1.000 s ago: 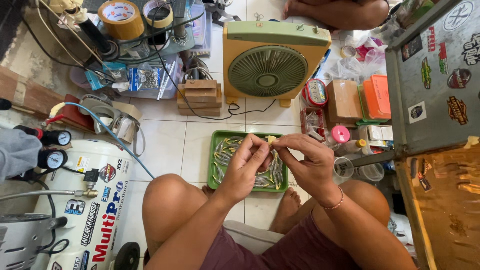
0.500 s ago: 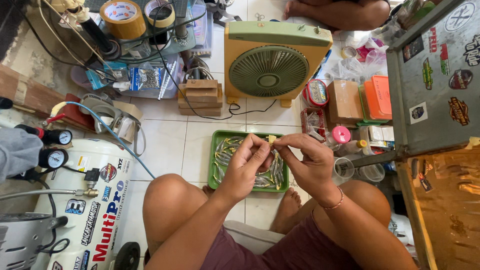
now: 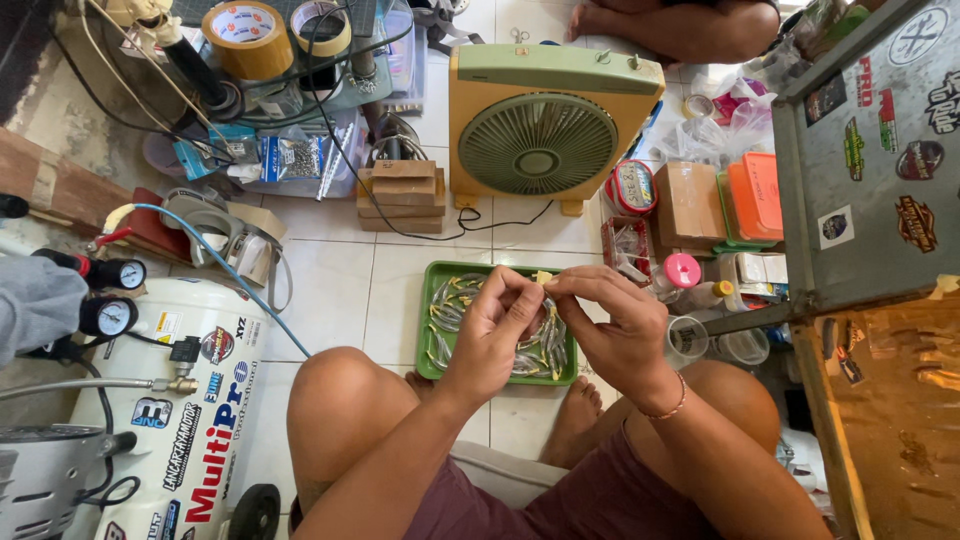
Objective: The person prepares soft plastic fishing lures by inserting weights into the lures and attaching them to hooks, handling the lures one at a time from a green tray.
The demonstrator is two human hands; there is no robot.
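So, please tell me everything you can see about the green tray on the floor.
The green tray is a shallow rectangle, plastic by its look, lying flat on the white tiled floor in front of the person's knees. It holds many small silvery, fish-shaped pieces with yellow parts. Both hands hover above its middle and hide part of it.

Home workshop on tiled floor, air compressor (image 3: 170, 400), tape rolls (image 3: 245, 38), box fan (image 3: 545, 130), cables

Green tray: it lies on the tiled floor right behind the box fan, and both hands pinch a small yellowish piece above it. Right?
Not quite. The green tray lies in front of the box fan, between it and the person's knees. The head view shows this. The left hand and right hand do pinch a small yellowish piece above it.
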